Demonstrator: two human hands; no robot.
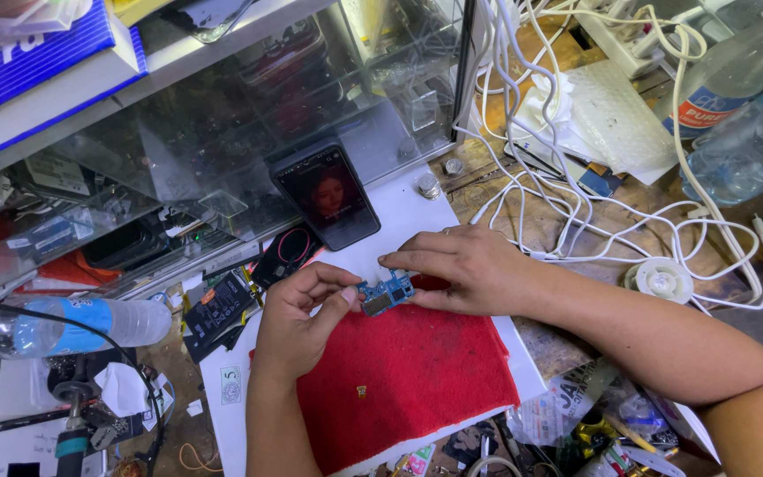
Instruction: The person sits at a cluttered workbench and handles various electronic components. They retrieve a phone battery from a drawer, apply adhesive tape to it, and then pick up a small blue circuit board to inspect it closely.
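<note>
A small blue circuit board [385, 292] is held between both hands just above a red cloth [417, 375]. My left hand [298, 318] pinches its left end with thumb and forefinger. My right hand [463, 267] grips its right end, fingers curled over the top. A tiny gold part [361, 389] lies on the red cloth below the hands. The cloth rests on a white sheet [404, 212].
A dark phone [326, 194] with a lit screen leans against a glass case [222, 124]. White cables [576, 203] tangle at right near two plastic bottles [744, 115]. Another bottle [64, 322] lies at left, beside a phone battery [218, 311] and tools [72, 415].
</note>
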